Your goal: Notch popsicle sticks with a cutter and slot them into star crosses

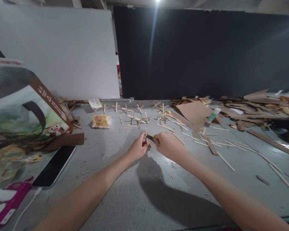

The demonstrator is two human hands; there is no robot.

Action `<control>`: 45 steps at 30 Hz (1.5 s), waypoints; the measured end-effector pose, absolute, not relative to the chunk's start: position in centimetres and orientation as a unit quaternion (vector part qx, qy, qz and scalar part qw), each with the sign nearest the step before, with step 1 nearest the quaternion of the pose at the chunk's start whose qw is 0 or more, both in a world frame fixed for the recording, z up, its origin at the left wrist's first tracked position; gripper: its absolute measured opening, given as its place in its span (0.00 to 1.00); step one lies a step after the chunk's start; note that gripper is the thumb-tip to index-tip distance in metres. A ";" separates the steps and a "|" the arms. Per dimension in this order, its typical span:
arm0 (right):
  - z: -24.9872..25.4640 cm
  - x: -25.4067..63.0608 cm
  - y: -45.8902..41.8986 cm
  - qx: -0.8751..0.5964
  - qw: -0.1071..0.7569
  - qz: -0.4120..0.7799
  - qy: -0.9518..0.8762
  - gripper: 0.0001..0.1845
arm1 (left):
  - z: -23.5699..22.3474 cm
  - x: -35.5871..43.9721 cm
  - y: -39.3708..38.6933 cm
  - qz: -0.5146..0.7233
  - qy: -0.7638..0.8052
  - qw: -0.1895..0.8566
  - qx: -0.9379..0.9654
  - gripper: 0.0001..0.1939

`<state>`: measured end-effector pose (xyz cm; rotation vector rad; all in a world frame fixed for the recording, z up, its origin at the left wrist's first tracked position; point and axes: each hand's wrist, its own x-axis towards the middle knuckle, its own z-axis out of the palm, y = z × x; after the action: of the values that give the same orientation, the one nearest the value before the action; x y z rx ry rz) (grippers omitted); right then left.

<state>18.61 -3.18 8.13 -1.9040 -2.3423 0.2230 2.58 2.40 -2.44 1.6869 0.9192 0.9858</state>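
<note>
My left hand [137,148] pinches a short, thin wooden stick [145,131] upright between thumb and fingers, above the middle of the grey table [125,195]. From the right, my right hand [165,145] grips a utility knife [150,137] with a dark front end and a bit of yellow. The front of the knife reaches to the stick; whether the edge is in the wood is too small to tell. Just beyond my hands lie several small crossed-stick pieces [116,107], star-like in shape, with loose wooden strips [166,127] among them.
Thin strips [226,161], a brown paper sheet [194,113] and a glue stick [213,115] lie to the right, with brown scraps [243,110] behind. Leftward are a yellow packet [101,122], a phone [55,166] on a cable, a magenta object [13,200] and a large printed bag [21,106].
</note>
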 end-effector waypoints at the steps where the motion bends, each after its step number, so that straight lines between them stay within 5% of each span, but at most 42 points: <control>1: 8.3 18.6 -3.0 -0.628 0.060 0.078 -0.772 0.16 | -2.4 2.5 2.4 0.402 0.376 0.471 0.689 0.11; 8: 4.0 17.0 -5.0 -0.665 0.062 0.042 -0.743 0.19 | -2.6 2.4 2.6 0.408 0.373 0.474 0.685 0.09; 16: 7.9 17.8 -3.2 -0.640 0.045 0.064 -0.765 0.16 | -3.0 2.5 2.8 0.410 0.373 0.476 0.683 0.13; 24: 4.0 16.6 -4.8 -0.664 0.059 0.052 -0.743 0.19 | -3.2 2.4 2.9 0.418 0.377 0.490 0.665 0.13; 45: 3.3 17.1 -4.9 -0.652 0.082 0.047 -0.753 0.19 | -3.3 2.6 2.8 0.434 0.382 0.477 0.663 0.14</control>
<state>17.07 -4.94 3.30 -1.9465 -2.2478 0.1402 2.57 2.76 -3.30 1.6192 0.9328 1.0594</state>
